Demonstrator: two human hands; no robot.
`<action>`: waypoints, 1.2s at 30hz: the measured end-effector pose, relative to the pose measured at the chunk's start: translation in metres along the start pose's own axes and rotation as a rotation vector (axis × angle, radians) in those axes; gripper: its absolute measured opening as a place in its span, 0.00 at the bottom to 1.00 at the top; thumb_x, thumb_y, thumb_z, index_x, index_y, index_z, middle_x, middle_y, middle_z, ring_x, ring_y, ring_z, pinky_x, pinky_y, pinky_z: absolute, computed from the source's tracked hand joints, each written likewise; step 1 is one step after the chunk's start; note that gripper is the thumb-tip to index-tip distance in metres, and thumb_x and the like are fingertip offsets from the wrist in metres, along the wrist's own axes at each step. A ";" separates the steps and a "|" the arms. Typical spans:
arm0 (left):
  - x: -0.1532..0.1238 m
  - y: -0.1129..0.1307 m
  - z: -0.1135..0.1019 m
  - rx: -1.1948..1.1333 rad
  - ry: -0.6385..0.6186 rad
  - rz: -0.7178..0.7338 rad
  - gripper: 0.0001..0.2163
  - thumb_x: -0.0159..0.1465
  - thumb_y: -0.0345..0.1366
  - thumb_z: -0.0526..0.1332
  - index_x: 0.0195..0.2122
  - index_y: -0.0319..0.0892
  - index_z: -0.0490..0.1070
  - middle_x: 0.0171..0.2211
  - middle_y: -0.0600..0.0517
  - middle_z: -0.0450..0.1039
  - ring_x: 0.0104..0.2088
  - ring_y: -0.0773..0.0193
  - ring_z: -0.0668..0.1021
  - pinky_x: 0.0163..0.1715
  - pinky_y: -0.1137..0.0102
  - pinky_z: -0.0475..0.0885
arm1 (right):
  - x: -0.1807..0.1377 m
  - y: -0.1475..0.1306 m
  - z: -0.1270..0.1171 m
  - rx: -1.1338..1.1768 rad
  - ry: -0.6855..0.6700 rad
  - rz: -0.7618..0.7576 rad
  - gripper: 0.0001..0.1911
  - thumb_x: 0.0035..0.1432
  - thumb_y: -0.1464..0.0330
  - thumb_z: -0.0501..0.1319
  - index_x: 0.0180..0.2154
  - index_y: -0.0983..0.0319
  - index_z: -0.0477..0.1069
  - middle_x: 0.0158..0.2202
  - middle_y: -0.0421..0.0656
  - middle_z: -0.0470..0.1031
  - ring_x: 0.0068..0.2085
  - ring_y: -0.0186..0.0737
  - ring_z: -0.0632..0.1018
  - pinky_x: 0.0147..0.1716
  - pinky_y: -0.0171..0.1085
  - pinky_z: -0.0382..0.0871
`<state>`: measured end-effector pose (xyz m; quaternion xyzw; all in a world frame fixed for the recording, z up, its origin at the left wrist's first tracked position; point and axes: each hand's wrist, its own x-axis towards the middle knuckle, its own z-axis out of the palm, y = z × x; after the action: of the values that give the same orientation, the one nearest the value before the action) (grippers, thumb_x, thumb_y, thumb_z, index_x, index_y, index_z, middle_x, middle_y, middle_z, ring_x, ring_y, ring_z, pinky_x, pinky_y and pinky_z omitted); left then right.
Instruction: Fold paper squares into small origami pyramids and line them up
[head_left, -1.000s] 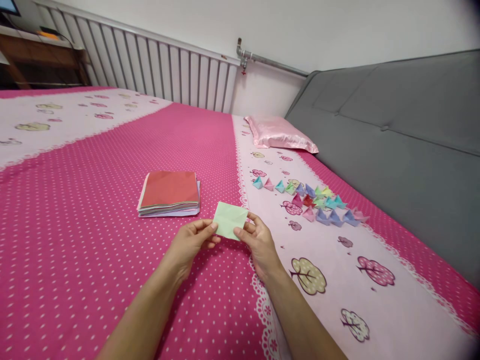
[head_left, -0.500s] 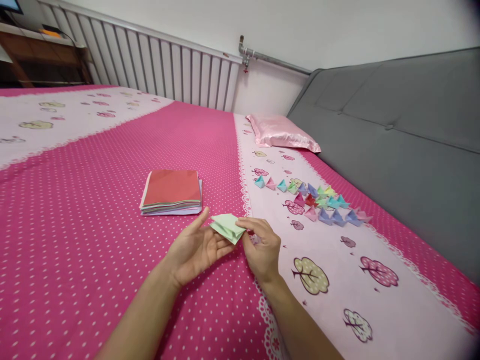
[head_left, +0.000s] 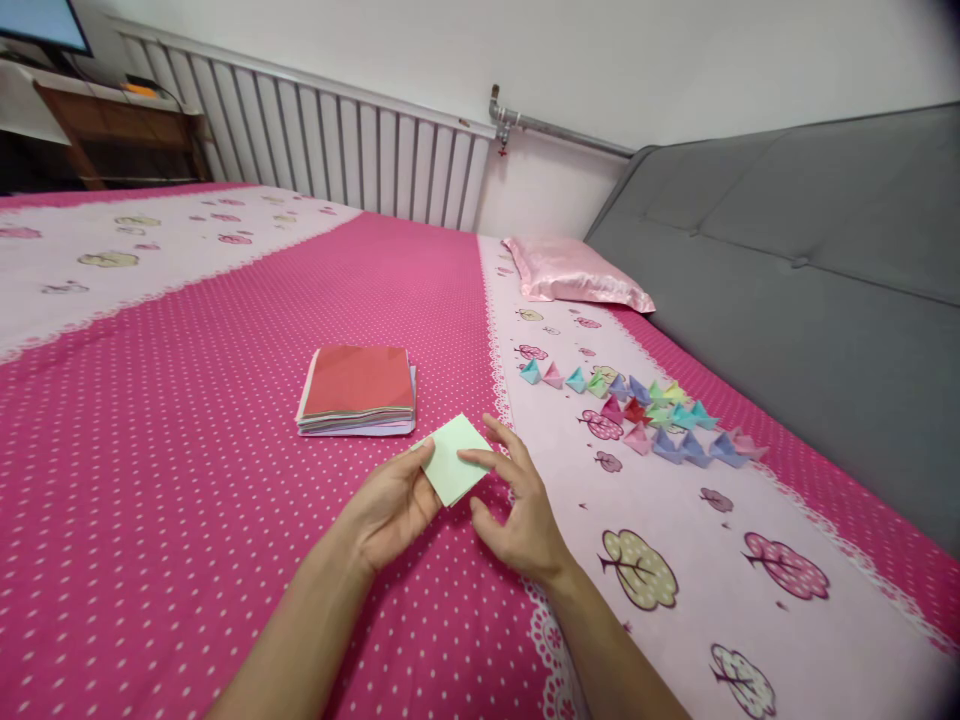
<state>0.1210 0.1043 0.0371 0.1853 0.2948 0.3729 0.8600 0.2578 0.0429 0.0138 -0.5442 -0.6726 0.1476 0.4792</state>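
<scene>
A light green folded paper (head_left: 454, 470), flattened into a small diamond-like square, is held above the pink dotted bedspread. My left hand (head_left: 394, 505) grips its left corner, thumb on top and fingers underneath. My right hand (head_left: 521, 510) is at the paper's right side with its fingers apart; the index fingertip lies over the paper's face, and the thumb is off it. Beyond my left hand lies a stack of square coloured paper (head_left: 360, 382) with a red sheet on top.
To the right, several small folded paper boats (head_left: 666, 447) stand in rows on the printed white band. A pink satin pillow (head_left: 574, 270) lies farther back, beside the grey headboard (head_left: 810, 210). A white radiator (head_left: 322, 130) lines the far wall, with a desk (head_left: 127, 125) at far left.
The green paper has gone from a partly spread shape to a flat square. My left thumb has closed onto it, while my right hand has loosened its pinch. The view has shifted slightly.
</scene>
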 end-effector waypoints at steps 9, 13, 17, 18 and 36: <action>0.000 0.000 -0.001 -0.006 -0.023 -0.009 0.16 0.63 0.30 0.49 0.51 0.31 0.63 0.41 0.41 0.74 0.42 0.62 0.76 0.47 0.69 0.70 | 0.000 -0.001 -0.001 0.029 -0.009 0.001 0.23 0.44 0.71 0.61 0.46 0.56 0.68 0.60 0.44 0.52 0.58 0.50 0.60 0.55 0.50 0.54; 0.000 0.000 0.000 -0.001 -0.040 -0.039 0.16 0.63 0.30 0.49 0.50 0.30 0.63 0.42 0.40 0.73 0.43 0.62 0.76 0.48 0.70 0.69 | 0.000 -0.001 0.000 0.037 0.004 0.009 0.21 0.46 0.71 0.61 0.45 0.56 0.69 0.60 0.44 0.53 0.57 0.47 0.61 0.54 0.48 0.56; -0.001 0.000 0.000 -0.002 -0.041 -0.042 0.16 0.63 0.30 0.49 0.51 0.29 0.62 0.43 0.39 0.73 0.43 0.62 0.75 0.47 0.71 0.69 | 0.000 -0.001 -0.001 0.037 0.014 0.007 0.20 0.46 0.71 0.61 0.44 0.56 0.69 0.59 0.44 0.54 0.56 0.47 0.62 0.54 0.48 0.57; -0.001 0.000 0.000 -0.005 -0.039 -0.040 0.16 0.63 0.30 0.49 0.51 0.29 0.62 0.43 0.39 0.73 0.43 0.62 0.75 0.47 0.71 0.69 | 0.000 -0.001 -0.001 0.038 0.018 0.006 0.20 0.46 0.70 0.61 0.44 0.56 0.69 0.59 0.44 0.54 0.56 0.48 0.62 0.53 0.49 0.57; -0.003 -0.002 0.003 0.003 -0.063 -0.071 0.16 0.64 0.29 0.48 0.50 0.28 0.62 0.41 0.39 0.73 0.44 0.61 0.75 0.48 0.70 0.69 | 0.000 0.000 0.002 0.046 0.006 0.000 0.22 0.44 0.74 0.60 0.44 0.55 0.70 0.59 0.43 0.54 0.57 0.47 0.61 0.54 0.47 0.57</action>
<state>0.1225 0.1002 0.0397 0.1877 0.2744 0.3355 0.8814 0.2567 0.0439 0.0131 -0.5336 -0.6677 0.1615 0.4933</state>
